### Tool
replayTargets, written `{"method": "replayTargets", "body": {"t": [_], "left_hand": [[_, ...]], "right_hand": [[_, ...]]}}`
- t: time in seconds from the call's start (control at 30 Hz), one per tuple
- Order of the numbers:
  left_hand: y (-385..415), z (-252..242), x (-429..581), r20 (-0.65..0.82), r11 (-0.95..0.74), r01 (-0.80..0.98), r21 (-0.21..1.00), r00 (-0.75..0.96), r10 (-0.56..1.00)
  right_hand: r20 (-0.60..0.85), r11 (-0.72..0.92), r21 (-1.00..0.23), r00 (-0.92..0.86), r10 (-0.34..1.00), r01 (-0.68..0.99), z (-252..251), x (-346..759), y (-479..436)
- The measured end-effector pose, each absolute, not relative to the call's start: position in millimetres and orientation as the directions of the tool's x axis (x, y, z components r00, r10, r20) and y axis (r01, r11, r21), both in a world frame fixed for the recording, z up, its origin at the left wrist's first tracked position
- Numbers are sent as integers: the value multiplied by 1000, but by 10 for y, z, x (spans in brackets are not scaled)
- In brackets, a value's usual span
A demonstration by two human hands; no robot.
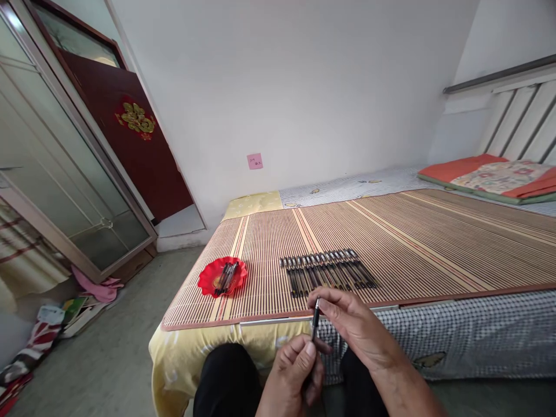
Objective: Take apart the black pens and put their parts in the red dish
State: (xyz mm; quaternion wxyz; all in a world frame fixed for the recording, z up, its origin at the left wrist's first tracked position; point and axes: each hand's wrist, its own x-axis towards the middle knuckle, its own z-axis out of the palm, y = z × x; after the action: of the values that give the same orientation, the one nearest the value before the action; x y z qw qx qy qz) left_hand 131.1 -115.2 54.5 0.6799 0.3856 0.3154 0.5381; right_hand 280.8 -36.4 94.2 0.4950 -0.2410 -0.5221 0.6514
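Black pen [315,323], slender, straight, silvery-tipped

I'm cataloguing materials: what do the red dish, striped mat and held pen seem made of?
Red dish: probably glossy plastic; its wavy rim shines.
Striped mat: likely matte bamboo or similar slats, in narrow parallel strips.
Held pen: perhaps dark plastic, barrel faintly shiny.

A dark pen [315,322], held nearly upright, shows a silvery tip; just beyond, black pens [329,271] lie side by side.
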Motion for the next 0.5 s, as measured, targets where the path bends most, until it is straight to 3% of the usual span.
{"method": "replayTargets", "body": {"t": [0.3,0.5], "left_hand": [[-1010,196,1446,-40,72,-388,919,89,995],[-944,65,1339,-56,47,-260,964,-26,998]], "right_hand": [[207,130,-959,-314,926,-251,856,2870,-350],[136,58,-965,-299,944,-256,604,2746,-215]]}}
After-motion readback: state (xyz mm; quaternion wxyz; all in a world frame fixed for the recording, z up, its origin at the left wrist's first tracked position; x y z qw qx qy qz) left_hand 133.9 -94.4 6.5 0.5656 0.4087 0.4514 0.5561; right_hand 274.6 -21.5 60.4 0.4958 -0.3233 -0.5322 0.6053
